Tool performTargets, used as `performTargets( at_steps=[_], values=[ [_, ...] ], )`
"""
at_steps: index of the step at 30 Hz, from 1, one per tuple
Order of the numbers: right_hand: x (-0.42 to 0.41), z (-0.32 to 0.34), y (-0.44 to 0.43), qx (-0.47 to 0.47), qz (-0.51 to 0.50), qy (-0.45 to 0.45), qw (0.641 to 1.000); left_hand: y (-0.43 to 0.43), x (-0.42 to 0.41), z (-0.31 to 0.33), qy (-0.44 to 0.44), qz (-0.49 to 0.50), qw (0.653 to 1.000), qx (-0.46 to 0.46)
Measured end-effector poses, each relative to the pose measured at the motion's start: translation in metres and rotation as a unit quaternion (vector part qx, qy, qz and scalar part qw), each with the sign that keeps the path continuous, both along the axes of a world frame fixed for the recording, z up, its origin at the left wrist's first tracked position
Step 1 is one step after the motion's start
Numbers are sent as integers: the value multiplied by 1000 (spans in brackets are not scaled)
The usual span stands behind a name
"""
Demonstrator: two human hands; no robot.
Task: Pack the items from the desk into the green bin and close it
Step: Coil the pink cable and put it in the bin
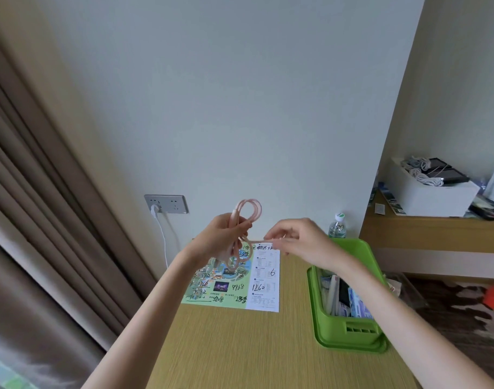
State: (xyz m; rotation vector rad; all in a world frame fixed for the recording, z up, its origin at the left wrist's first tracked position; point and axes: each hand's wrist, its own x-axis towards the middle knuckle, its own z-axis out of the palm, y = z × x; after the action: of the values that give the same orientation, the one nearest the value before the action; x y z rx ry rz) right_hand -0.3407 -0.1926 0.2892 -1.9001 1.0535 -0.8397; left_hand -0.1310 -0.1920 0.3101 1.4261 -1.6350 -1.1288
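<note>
My left hand (222, 237) grips a coiled pink cable (250, 210) above the desk, loops sticking up and hanging below the fist. My right hand (299, 240) pinches the cable's free end, pulled taut between the two hands. The green bin (349, 334) stands open on the desk's right side, under my right forearm, with several items inside. A printed map sheet (264, 287) with handwritten numbers lies flat on the desk beneath my hands.
A water bottle (337, 226) stands behind the bin. A wall socket (166, 204) holds a white plug whose cord drops behind the desk (234, 349). Curtains (30, 220) hang at left. A white box (433, 195) of cables sits on the right shelf.
</note>
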Motion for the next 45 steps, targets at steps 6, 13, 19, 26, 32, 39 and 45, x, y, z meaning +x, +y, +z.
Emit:
performTargets(
  at_steps=[6,13,19,26,32,39,45],
  values=[
    [-8,54,-9,-92,34,61,993,8,-9,-6,-110,-171,978,49],
    [-13,61,-27,45,103,24,993,21,-28,7,-60,-276,951,126],
    [-13,41,-32,185,125,-46,974,23,-34,8,41,-274,942,190],
    [-16,26,-34,164,27,-11,986,16,-32,-2,-30,-191,978,81],
    [-26,18,-32,157,48,2,986,8,-25,-3,-12,-155,986,61],
    [-27,4,-36,147,23,-27,989,1,-21,-13,-42,-125,990,60],
    [-29,2,-36,157,4,-74,985,2,-24,-21,-14,-133,991,-10]
  ],
)
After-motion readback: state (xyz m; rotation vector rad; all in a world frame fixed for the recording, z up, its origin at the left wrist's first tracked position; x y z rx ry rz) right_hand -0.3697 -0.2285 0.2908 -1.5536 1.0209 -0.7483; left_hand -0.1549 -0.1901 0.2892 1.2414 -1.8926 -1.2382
